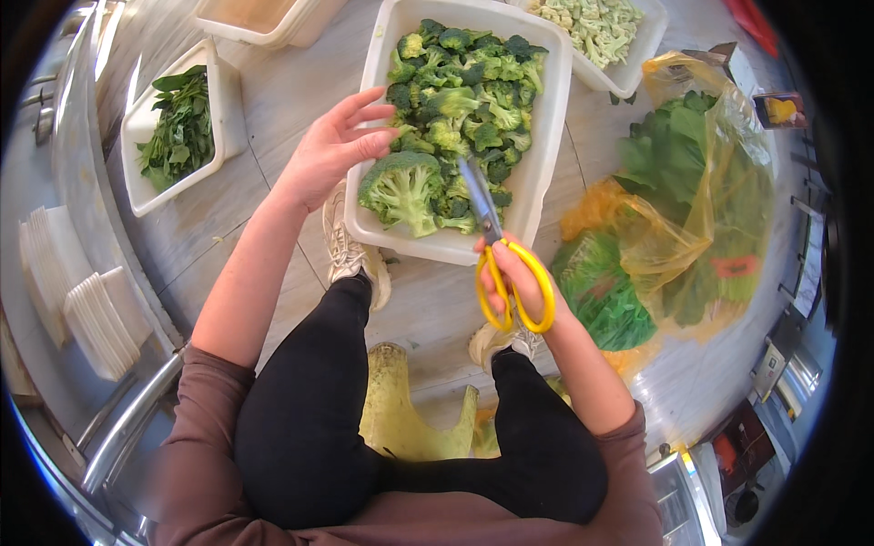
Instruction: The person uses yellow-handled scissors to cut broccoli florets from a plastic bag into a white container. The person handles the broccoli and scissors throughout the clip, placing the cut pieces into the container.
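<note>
A white plastic tub (556, 136) full of cut broccoli florets (478, 89) stands on the floor before me. One larger broccoli head (403, 188) lies at its near left corner. My left hand (345, 143) is over the tub's left edge, fingers spread, with nothing seen in it; whether its fingertips touch the florets I cannot tell. My right hand (515, 276) holds scissors with yellow handles (539, 290) at the tub's near right corner. The scissors' blades point away from me over the florets and look nearly closed.
A white tub of leafy greens (179, 130) stands at the left, a tub of cut cauliflower (594, 31) at the far right. Plastic bags with leafy vegetables (683, 205) lie right. A yellow-green stool (403, 416) is beneath me, stacked white trays (109, 321) at left.
</note>
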{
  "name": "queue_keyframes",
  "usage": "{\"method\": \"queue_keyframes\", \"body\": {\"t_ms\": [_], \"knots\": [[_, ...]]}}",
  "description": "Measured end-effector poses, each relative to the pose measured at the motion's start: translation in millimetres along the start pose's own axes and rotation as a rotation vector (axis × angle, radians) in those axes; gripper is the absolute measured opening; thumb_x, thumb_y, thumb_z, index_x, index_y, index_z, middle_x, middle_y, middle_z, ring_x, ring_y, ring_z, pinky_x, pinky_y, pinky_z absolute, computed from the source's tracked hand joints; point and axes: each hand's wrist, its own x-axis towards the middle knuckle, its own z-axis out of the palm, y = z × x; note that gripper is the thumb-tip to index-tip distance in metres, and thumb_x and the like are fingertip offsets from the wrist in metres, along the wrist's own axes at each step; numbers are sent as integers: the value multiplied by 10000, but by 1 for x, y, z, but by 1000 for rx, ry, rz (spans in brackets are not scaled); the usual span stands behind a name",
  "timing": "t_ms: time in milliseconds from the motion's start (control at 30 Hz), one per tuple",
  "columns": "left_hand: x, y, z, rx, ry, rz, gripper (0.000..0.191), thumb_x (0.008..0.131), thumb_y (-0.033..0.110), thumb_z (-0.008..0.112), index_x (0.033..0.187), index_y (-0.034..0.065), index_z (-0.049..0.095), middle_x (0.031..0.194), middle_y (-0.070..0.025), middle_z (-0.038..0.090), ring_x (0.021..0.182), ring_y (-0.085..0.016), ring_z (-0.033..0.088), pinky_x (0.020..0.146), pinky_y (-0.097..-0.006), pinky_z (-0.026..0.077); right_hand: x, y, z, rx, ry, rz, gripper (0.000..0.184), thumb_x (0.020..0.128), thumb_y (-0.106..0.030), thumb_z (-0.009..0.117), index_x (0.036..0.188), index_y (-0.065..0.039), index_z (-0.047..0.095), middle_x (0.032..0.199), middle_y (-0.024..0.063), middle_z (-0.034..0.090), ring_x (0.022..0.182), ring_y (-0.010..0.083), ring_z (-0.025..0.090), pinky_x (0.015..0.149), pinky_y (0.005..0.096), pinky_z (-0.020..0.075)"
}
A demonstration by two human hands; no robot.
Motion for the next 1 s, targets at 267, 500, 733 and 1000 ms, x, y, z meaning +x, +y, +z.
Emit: {"method": "queue_keyframes", "body": {"t_ms": [267, 500, 733, 1000], "knots": [[-37, -48, -5, 999, 87, 79, 519, 675, 39, 757, 1153, 15, 559, 1011, -155, 622, 929, -297, 633, 821, -356, 522, 17, 28, 38, 220, -204, 301, 369, 999, -381, 395, 1109, -40, 484, 726, 103, 559, 489, 179, 526, 476, 283, 426], [-33, -61, 4, 847, 115, 109, 363, 699, 27, 717, 1018, 4, 545, 950, -149, 612, 886, -304, 634, 788, -381, 519, 26, 30, 46, 170, -87, 317, 388, 981, -401, 434, 1047, -25, 497, 673, 70, 541, 467, 144, 497, 454, 272, 398], [-30, -62, 10, 893, 146, 187, 330, 749, 40, 679, 1057, 19, 564, 954, -132, 628, 865, -266, 646, 777, -369, 522, 34, 40, 36, -45, -68, 124, 351, 969, -370, 493, 959, -20, 514, 616, 23, 479, 403, 94, 409, 407, 241, 336], [-12, -4, 9, 17, 208, -55, 375, 886, 123, 652, 1215, -25, 553, 1057, -92, 641, 966, -158, 624, 877, -292, 519, 14, 51, 17, 236, -173, 136, 345, 1021, -350, 363, 1091, -40, 497, 669, 63, 492, 414, 114, 397, 399, 237, 332]]}}
